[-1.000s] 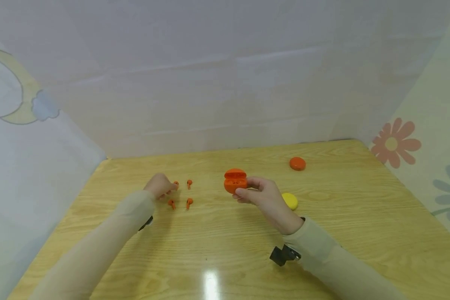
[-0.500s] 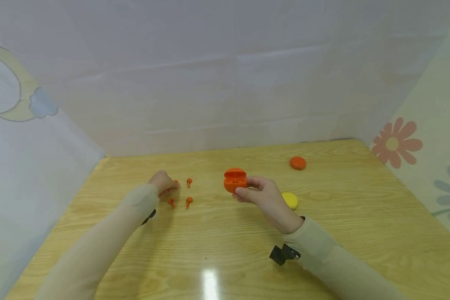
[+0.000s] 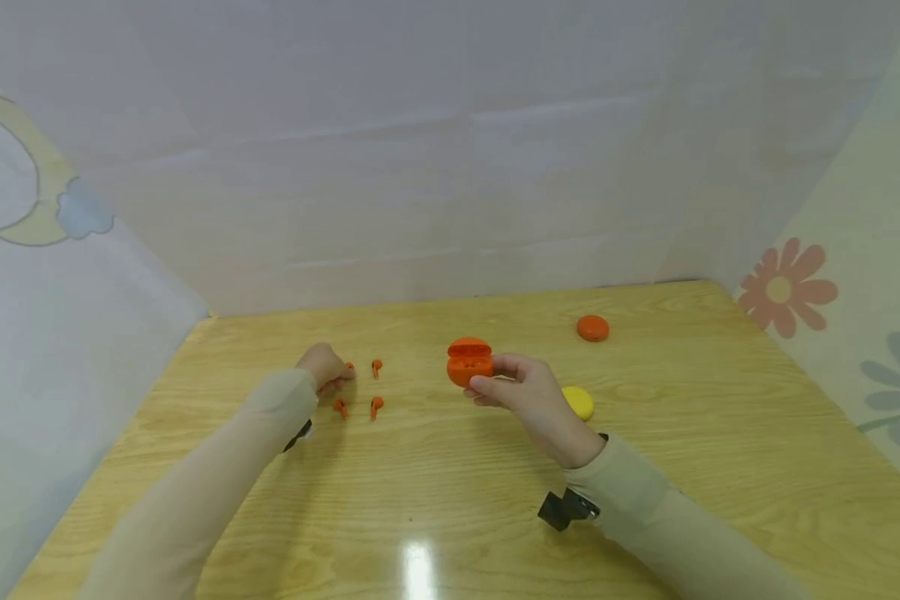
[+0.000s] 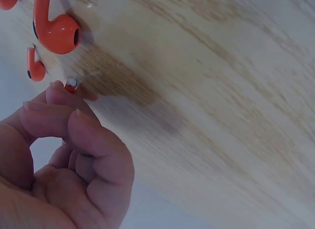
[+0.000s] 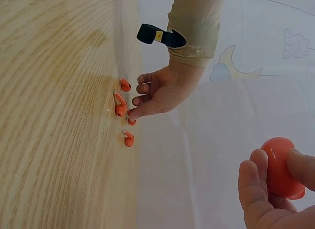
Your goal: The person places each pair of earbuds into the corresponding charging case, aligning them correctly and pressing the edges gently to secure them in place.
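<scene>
Several small orange earbuds lie on the wooden table at the left. My left hand is down among them, and its thumb and forefinger pinch one earbud by the stem against the tabletop. The right wrist view shows that earbud at the fingertips of my left hand. Three others lie loose beside it. My right hand holds an open orange earbud case above the table's middle, lid up, hollows facing left.
A closed orange case sits at the back right. A yellow case lies just behind my right wrist. Cloth walls close in the table on the left, back and right. Black wrist cameras hang under both sleeves.
My left hand has shifted slightly right and settled its fingertips on one earbud. My right hand and the open case have stayed in place.
</scene>
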A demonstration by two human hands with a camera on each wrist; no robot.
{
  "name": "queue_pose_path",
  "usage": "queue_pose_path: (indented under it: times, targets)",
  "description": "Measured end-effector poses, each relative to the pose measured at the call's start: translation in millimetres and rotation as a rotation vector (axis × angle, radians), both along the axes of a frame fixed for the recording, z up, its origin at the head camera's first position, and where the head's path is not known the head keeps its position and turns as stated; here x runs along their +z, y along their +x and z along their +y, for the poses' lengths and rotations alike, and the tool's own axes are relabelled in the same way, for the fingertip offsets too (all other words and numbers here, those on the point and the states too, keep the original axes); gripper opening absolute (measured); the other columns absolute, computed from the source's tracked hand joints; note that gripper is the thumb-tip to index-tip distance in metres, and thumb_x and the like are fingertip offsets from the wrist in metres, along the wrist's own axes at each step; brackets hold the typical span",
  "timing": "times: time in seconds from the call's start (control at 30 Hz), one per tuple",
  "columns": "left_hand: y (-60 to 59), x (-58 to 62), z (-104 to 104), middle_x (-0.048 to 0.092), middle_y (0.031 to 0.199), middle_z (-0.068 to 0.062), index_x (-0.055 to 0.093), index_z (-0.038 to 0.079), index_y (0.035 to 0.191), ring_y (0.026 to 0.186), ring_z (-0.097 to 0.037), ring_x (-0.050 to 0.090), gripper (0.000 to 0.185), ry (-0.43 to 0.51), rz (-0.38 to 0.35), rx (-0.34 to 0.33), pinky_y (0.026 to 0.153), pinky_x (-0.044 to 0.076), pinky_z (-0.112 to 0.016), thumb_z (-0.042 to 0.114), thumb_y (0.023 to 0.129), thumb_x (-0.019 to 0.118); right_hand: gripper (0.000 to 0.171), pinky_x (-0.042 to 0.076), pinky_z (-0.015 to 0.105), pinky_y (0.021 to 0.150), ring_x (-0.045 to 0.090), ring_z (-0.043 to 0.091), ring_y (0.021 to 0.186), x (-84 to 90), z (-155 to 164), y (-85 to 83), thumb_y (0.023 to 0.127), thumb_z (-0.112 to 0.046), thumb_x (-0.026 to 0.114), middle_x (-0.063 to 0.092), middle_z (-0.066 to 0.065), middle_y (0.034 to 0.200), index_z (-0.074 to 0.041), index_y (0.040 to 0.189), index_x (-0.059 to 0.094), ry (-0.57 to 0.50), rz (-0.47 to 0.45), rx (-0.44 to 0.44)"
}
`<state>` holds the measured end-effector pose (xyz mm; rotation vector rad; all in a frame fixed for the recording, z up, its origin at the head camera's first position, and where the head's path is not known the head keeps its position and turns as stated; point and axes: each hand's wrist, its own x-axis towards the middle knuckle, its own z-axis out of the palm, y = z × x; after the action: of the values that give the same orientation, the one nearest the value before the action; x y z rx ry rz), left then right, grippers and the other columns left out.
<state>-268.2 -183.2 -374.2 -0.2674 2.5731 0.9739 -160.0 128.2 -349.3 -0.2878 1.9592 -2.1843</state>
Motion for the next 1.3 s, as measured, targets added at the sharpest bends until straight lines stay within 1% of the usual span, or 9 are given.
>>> queue_pose_path:
  times: [0.23,0.47,0.57,0.63,0.7,0.77,0.9,0.93,1.3]
  targets:
    - [6.5,0.5,-5.7,0.044,0.049,0.002,0.061,0.002,0.068,0.042,-0.008,0.031,0.026,0.129,0.014,0.000,0.043,0.028,-0.022,0.009,0.093,0.064,0.031,0.053,0.033,0.086,0.067,0.024,0.092,1.8,1.0,1.1,0.095,-0.002,0.061,0.063,0.016,0.106,0.015,0.120,0.055,-0.004,0.010,0.006]
    - [24.2,9.3,-7.4,0.043,0.052,0.002,0.069,-0.011,0.095,0.044,-0.007,0.030,0.024,0.204,0.077,0.014,0.046,0.031,-0.022,0.013,0.095,0.061,0.031,0.053,0.033,0.086,0.067,0.019,0.090,2.4,1.5,2.5,0.095,-0.002,0.061,0.063,0.016,0.107,0.015,0.120,0.055,-0.006,0.001,0.002]
    - [32.0,13.6,-5.4,0.043,0.053,0.002,0.068,-0.009,0.089,0.044,-0.008,0.031,0.025,0.246,0.105,0.020,0.047,0.032,-0.023,0.014,0.096,0.061,0.031,0.053,0.033,0.086,0.067,0.018,0.090,2.5,1.4,2.9,0.094,-0.003,0.062,0.064,0.016,0.107,0.015,0.120,0.056,-0.007,0.000,-0.002]
    - [36.2,15.8,-3.2,0.042,0.054,0.002,0.065,-0.003,0.080,0.045,-0.008,0.031,0.025,0.271,0.116,0.042,0.048,0.033,-0.024,0.016,0.096,0.061,0.031,0.053,0.033,0.085,0.067,0.018,0.089,2.0,1.4,3.2,0.094,-0.003,0.062,0.064,0.016,0.107,0.015,0.119,0.056,-0.005,-0.005,-0.005]
    - [39.8,17.3,-0.4,0.041,0.056,0.002,0.064,-0.001,0.080,0.045,-0.008,0.030,0.025,0.292,0.125,0.058,0.049,0.032,-0.024,0.017,0.097,0.061,0.031,0.053,0.033,0.085,0.067,0.017,0.088,1.6,1.6,3.6,0.094,-0.002,0.063,0.064,0.016,0.107,0.014,0.119,0.056,-0.003,-0.009,-0.010]
    - [43.6,18.4,3.0,0.040,0.057,0.002,0.066,-0.004,0.087,0.046,-0.009,0.029,0.024,0.312,0.131,0.064,0.050,0.031,-0.025,0.017,0.097,0.061,0.031,0.054,0.033,0.085,0.067,0.017,0.088,1.4,1.7,4.0,0.094,-0.001,0.063,0.063,0.016,0.107,0.014,0.119,0.056,-0.003,-0.012,-0.017]
    - [52.1,18.0,9.2,0.040,0.060,0.001,0.065,-0.008,0.114,0.049,-0.010,0.030,0.032,0.325,0.127,0.066,0.052,0.032,-0.024,0.019,0.098,0.060,0.032,0.054,0.033,0.084,0.066,0.016,0.087,1.5,2.0,4.2,0.093,-0.001,0.063,0.063,0.016,0.107,0.014,0.120,0.055,-0.004,-0.014,-0.020]
    - [54.3,17.8,10.6,0.041,0.061,0.001,0.064,-0.008,0.115,0.050,-0.010,0.031,0.033,0.324,0.126,0.074,0.053,0.033,-0.024,0.020,0.098,0.060,0.032,0.054,0.033,0.084,0.066,0.016,0.087,1.7,2.0,4.3,0.093,-0.001,0.063,0.063,0.016,0.107,0.015,0.120,0.055,-0.004,-0.013,-0.020]
    - [71.3,21.1,23.7,0.041,0.056,0.003,0.065,-0.006,0.108,0.047,-0.008,0.035,0.031,0.419,0.211,0.167,0.053,0.040,-0.025,0.022,0.096,0.064,0.032,0.054,0.032,0.083,0.066,0.016,0.086,1.5,0.8,3.3,0.093,-0.001,0.063,0.064,0.014,0.104,0.015,0.120,0.055,-0.008,-0.013,-0.017]
